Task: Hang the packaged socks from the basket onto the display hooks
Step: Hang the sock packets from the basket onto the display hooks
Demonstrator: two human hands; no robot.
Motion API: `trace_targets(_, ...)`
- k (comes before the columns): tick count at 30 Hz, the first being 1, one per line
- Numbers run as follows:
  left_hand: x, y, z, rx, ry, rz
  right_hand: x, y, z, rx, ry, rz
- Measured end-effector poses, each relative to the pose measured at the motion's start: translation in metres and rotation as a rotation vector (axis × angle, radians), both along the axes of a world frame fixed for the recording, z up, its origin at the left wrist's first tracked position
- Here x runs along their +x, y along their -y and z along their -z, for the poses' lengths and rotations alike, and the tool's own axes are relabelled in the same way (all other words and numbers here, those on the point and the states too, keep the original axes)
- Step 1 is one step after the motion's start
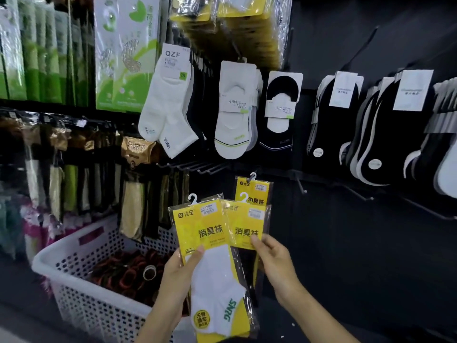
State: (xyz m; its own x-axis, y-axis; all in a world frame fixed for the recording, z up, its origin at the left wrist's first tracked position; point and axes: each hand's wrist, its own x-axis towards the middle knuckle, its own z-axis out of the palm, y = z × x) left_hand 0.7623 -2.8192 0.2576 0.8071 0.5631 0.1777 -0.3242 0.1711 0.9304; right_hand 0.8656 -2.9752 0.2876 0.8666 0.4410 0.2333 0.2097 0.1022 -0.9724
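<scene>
Head view, only cam.

Progress: early to mid, my read. One yellow hung pack [257, 191] is on its hook [250, 179], low on the black wall. Two more are in hand, neither hung yet. Basket [74, 243] sits lower left w/ dark red-black stuff inside; can't tell if more sock packs are in there, so the amt left is unknown. Bare hooks [302, 188] to the right of the hung one are free. Upper rows are full of white and black socks, not part of this job.

Left hand [180, 276]: grips the front pack [210, 233] at its left edge, about mid-height. Thumb [196, 253] is on the front face, other fingers behind the pack and hidden. Pack is upright, tilted a bit left, its white hanger tab at top well below any hook.

Right hand [277, 266]: pinches the 2nd pack [243, 224] at the lower right of its yellow card, thumb tip [256, 241] on the front, rest of the fingers curled behind. This pack lies partly behind the front pack and overlaps it. Its tab sits just under the hung pack's hook, in front of that pack; not over the hook yet.

Next, prob: lift the 2nd pack so the tab hole meets the hook tip.
</scene>
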Motion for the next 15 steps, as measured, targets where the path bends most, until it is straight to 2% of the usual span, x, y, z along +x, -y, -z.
trace_targets(5, -0.001, -0.005, -0.002, -0.004, -0.021, -0.096, 0.016, 0.013, -0.017, 0.077, 0.042, 0.179)
trace_targets(15, 0.0, -0.019, -0.005, -0.035, 0.001, -0.181, 0.053, -0.022, -0.03, -0.068, 0.094, 0.161)
